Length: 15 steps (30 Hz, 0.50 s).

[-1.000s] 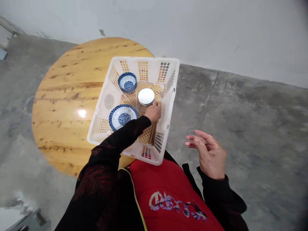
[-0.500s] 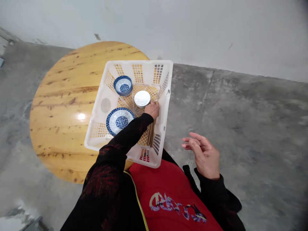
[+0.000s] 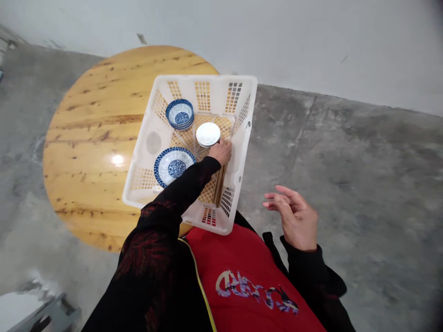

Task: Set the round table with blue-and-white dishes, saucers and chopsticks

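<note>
Narrow gap between bowls (image 3: 182,117) and white dishes (image 3: 208,134), basket (image 3: 217,97) around

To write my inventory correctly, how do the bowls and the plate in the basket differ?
The plate is wider; the bowls are narrower. The plate looks shallow, the bowls deep. The left sleeve hides part of the plate; nothing covers the bowls. Both have blue rims and patterned centres.
</note>
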Each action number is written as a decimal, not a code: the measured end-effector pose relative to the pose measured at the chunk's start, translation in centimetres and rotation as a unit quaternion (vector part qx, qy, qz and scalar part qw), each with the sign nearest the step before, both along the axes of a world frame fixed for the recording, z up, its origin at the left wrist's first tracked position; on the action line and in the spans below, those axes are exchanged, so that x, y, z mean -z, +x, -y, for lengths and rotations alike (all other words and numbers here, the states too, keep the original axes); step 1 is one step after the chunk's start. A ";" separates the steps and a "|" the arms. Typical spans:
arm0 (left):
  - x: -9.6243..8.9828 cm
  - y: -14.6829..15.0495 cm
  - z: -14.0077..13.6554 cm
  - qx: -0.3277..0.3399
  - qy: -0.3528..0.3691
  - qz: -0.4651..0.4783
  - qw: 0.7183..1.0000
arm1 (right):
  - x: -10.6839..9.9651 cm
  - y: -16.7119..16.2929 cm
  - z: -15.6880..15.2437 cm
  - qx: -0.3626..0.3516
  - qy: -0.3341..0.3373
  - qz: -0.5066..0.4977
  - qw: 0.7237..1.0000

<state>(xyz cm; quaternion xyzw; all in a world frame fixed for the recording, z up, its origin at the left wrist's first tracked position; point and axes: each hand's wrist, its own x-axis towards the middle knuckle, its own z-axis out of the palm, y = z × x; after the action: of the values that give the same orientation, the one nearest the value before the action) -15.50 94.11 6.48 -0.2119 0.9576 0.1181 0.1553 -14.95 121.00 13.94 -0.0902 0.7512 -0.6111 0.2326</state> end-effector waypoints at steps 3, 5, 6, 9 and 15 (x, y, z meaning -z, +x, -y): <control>-1.0 1.0 -0.2 0.016 0.002 -0.028 0.999 | 0.1 0.1 0.0 0.002 -0.002 0.005 1.000; -2.0 2.4 -0.3 0.022 0.006 -0.029 0.999 | 0.1 0.1 -0.1 0.002 -0.003 0.010 1.000; -2.5 3.2 -0.4 0.023 0.012 -0.017 1.000 | 0.2 0.1 -0.1 0.003 -0.002 0.013 1.000; -3.8 6.3 -0.6 0.025 0.062 0.063 0.996 | 0.3 0.2 -0.1 0.007 0.005 0.021 1.000; -3.3 11.4 -1.5 0.078 0.156 0.187 0.967 | 0.3 0.0 0.1 0.006 0.000 0.011 1.000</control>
<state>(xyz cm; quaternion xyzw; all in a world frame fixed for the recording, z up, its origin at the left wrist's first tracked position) -4.08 95.65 9.80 -0.1279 0.8949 0.2115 0.3715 -14.90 120.91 13.63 -0.0790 0.7490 -0.6134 0.2378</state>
